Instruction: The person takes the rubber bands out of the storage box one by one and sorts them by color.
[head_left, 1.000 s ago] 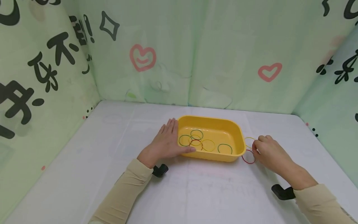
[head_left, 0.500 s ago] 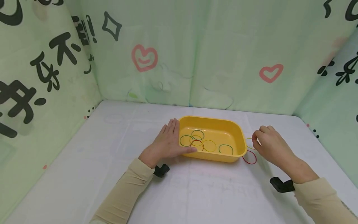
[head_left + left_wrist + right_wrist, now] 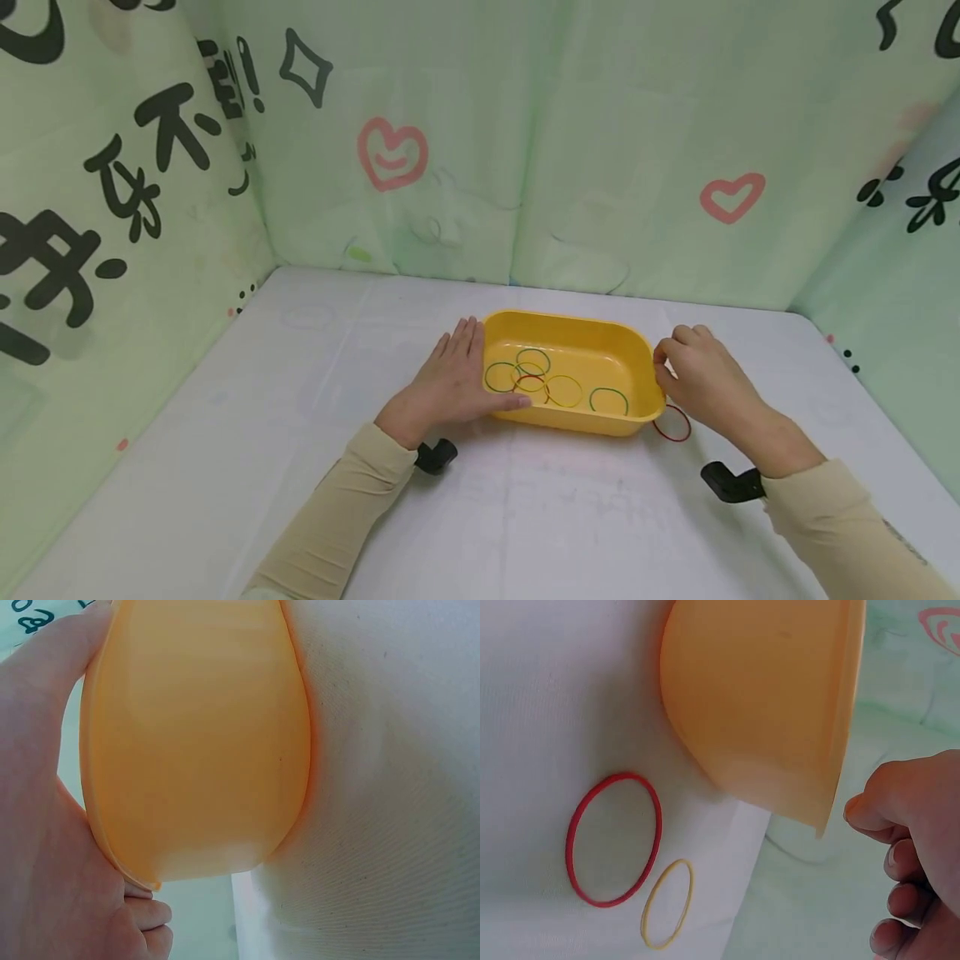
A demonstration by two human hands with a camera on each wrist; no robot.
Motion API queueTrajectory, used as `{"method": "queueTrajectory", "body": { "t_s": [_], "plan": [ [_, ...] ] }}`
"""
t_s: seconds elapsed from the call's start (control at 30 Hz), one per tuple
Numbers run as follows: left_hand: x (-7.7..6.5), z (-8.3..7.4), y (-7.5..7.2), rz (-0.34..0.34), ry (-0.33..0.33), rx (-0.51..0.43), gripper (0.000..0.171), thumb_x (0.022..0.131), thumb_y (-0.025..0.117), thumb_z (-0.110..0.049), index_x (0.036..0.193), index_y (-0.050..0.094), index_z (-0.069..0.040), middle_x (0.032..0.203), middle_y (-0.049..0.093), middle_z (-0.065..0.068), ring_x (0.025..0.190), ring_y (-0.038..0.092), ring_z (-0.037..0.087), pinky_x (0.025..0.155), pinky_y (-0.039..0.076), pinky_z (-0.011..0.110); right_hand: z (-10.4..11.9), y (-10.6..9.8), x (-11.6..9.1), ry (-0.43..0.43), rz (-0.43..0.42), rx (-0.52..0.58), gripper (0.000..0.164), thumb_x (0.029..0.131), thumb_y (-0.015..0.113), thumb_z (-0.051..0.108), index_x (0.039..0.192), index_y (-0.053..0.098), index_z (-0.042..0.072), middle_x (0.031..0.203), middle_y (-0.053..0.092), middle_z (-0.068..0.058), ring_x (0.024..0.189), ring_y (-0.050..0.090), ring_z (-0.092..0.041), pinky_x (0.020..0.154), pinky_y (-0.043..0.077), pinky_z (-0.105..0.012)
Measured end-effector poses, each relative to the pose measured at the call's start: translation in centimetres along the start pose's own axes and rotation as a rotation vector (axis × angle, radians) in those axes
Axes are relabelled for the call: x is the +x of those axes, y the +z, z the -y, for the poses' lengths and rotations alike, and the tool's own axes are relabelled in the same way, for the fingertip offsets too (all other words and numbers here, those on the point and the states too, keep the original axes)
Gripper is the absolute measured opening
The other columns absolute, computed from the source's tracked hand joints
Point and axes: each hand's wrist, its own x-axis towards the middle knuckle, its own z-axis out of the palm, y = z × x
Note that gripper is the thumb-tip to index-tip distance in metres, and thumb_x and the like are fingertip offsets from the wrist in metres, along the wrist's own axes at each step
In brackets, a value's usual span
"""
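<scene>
One red band [image 3: 569, 851] and one yellow band [image 3: 691, 883] lie outside our tray [image 3: 573, 422], between three and four o'clock. Our left hand [image 3: 448, 379], fingers straight, braces nine; our right hand [image 3: 703, 375] curls at three, its hold untellable. We judge this as gathering bands, next calling for any pinched one's release inside.

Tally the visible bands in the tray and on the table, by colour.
Green bands: 3 (all in the tray)
Yellow bands: 3 (2 in the tray, 1 on the table)
Red bands: 2 (1 in the tray, 1 on the table)
Total: 8 visible; can't tell whether the right hand holds another.
</scene>
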Motion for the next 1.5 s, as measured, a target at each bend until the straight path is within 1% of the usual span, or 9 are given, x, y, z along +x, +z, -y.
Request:
{"method": "queueTrajectory", "body": {
  "t_s": [0.17,0.43,0.67,0.83,1.03,1.23,1.33,1.5],
  "plan": [
    [0.2,0.0,0.2,0.007,-0.001,0.004,0.128,0.079,0.047,-0.086,0.157,-0.004,0.001,0.167,-0.003,0.016,0.156,-0.002,0.026,0.127,0.006,0.044,1.0,0.3,0.6,0.012,0.048,0.009,0.002,0.085,0.067,0.0,0.085,0.067,-0.002,0.079,0.054,-0.009,0.078,0.044,-0.026,0.067,0.04,-0.034],
    [0.2,-0.1,0.2,-0.001,0.004,0.012,0.129,0.078,0.047,-0.087,0.158,-0.002,0.001,0.167,-0.002,0.017,0.156,-0.001,0.027,0.127,0.006,0.045,1.7,1.1,1.2,-0.022,0.026,0.013,0.003,0.083,0.069,0.001,0.081,0.066,0.0,0.077,0.053,-0.007,0.076,0.044,-0.025,0.066,0.039,-0.032],
    [0.2,-0.1,0.1,0.0,0.011,0.014,0.128,0.078,0.048,-0.086,0.158,-0.001,0.002,0.167,-0.001,0.017,0.156,0.0,0.028,0.127,0.007,0.046,2.3,1.6,1.7,-0.016,0.07,0.009,0.005,0.082,0.071,0.003,0.082,0.066,0.002,0.08,0.055,-0.009,0.078,0.045,-0.026,0.068,0.041,-0.035],
    [0.1,-0.1,0.1,0.004,0.001,0.019,0.128,0.078,0.047,-0.087,0.158,-0.001,0.002,0.167,-0.001,0.017,0.156,0.0,0.027,0.127,0.007,0.045,2.5,2.1,2.1,-0.019,0.09,0.011,0.007,0.08,0.072,0.004,0.082,0.065,0.003,0.081,0.055,-0.009,0.078,0.044,-0.026,0.067,0.04,-0.035],
    [0.1,0.0,0.1,0.0,-0.001,0.025,0.128,0.078,0.048,-0.087,0.158,0.0,0.002,0.167,0.0,0.017,0.156,0.001,0.027,0.127,0.008,0.045,2.6,2.8,2.3,-0.034,0.086,-0.006,0.011,0.079,0.073,0.006,0.082,0.063,0.004,0.082,0.054,-0.01,0.079,0.044,-0.027,0.069,0.04,-0.036],
    [0.1,0.0,0.0,-0.007,0.0,0.038,0.128,0.079,0.047,-0.086,0.158,0.001,0.002,0.167,0.002,0.018,0.156,0.002,0.028,0.127,0.009,0.046,2.8,3.1,2.4,-0.042,0.079,-0.007,0.014,0.079,0.075,0.008,0.082,0.061,0.005,0.081,0.052,-0.009,0.079,0.043,-0.026,0.069,0.039,-0.035],
    [0.0,0.1,0.0,-0.01,0.0,0.033,0.127,0.079,0.048,-0.086,0.158,0.001,0.003,0.167,0.002,0.018,0.156,0.002,0.028,0.127,0.009,0.045,3.0,3.1,2.6,-0.037,0.102,-0.008,0.014,0.079,0.074,0.008,0.082,0.06,0.006,0.081,0.051,-0.008,0.079,0.043,-0.027,0.069,0.038,-0.035],
    [0.0,0.0,0.0,-0.017,0.005,0.021,0.127,0.079,0.05,-0.085,0.158,0.002,0.003,0.167,0.003,0.019,0.156,0.004,0.029,0.127,0.009,0.045,3.3,3.3,3.1,-0.005,0.171,-0.005,0.014,0.08,0.073,0.009,0.083,0.06,0.006,0.084,0.051,-0.009,0.083,0.043,-0.027,0.072,0.038,-0.036]
  ]
}}
